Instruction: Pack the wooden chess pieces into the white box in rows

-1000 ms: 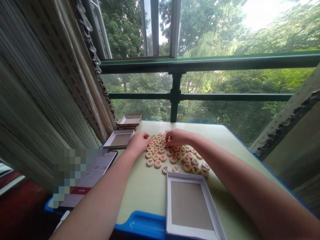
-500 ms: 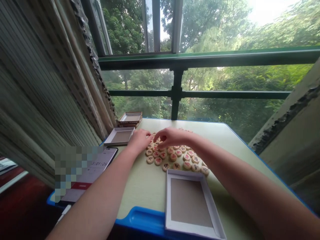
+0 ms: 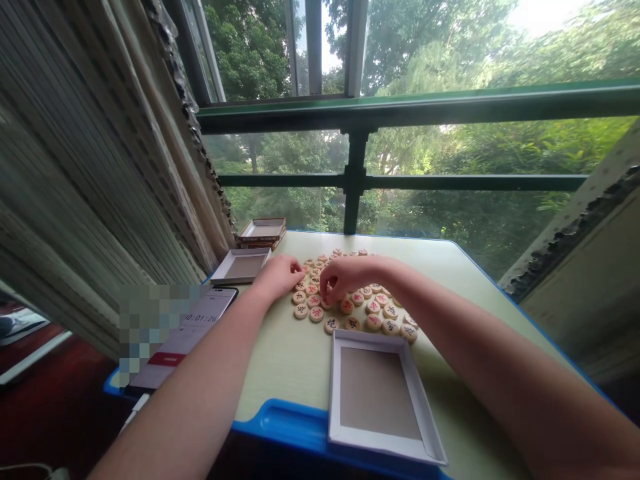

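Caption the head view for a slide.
Left hand and right hand at round, marked pieces on a table, a shallow box nearer the camera.

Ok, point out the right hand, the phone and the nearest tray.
Right hand (image 3: 346, 273), head view: back of the hand.
Phone (image 3: 189, 336), head view: screen.
Nearest tray (image 3: 379, 393), head view: inner floor.

I see the discs (image 3: 347, 307) as pale cream, some marked with red characters, others with black. On my feed the near box (image 3: 379, 393) has white walls around a grey-brown base; the left box (image 3: 245, 265) matches. I make out reddish-brown sides on the stack (image 3: 263, 232). The table (image 3: 280, 360) is pale green, edged bright blue. The phone (image 3: 200, 333) shows pale grey with a red bar. The curtain (image 3: 100, 167) is striped grey-beige, the railing (image 3: 450, 110) dark green.
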`<state>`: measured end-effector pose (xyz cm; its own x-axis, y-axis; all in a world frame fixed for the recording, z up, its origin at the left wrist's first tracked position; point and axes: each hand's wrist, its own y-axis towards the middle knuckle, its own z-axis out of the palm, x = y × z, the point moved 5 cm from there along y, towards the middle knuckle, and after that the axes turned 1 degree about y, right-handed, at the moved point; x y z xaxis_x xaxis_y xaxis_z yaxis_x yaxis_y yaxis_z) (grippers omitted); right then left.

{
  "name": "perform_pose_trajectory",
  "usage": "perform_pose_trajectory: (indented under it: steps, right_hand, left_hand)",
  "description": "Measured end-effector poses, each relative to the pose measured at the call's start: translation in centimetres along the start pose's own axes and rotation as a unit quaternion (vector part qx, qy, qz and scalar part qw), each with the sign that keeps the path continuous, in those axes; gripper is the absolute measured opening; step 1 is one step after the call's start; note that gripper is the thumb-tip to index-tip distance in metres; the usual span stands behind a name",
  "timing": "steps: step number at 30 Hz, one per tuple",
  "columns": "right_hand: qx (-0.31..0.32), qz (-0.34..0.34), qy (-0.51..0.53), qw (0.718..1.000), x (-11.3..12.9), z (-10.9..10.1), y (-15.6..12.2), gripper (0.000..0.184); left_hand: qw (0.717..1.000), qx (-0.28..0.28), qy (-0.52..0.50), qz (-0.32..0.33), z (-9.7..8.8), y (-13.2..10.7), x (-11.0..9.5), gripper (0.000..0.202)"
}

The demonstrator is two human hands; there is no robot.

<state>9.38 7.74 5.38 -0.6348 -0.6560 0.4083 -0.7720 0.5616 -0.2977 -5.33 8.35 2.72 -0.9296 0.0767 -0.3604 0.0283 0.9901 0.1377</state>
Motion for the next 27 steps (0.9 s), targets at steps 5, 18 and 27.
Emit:
perform_pose_trajectory:
  steps: [5, 18, 27]
  right_hand:
    - [0.024, 0.007, -0.031, 0.999, 0.5, 0.3, -0.1, 0.026]
    - [-0.095, 0.098, -0.120, 0.983, -2.1, -2.4, -1.1, 0.042]
    - [-0.112, 0.152, -0.127, 0.974, -5.4, -2.8, -1.5, 0.038]
  left_hand:
    - [0.999, 0.023, -0.010, 0.020, -0.8, -0.7, -1.0, 0.022]
    - [0.966, 0.198, -0.112, 0.120, -0.1, -2.5, -3.0, 0.019]
    - [0.979, -0.009, -0.024, 0.202, 0.8, -1.0, -3.8, 0.042]
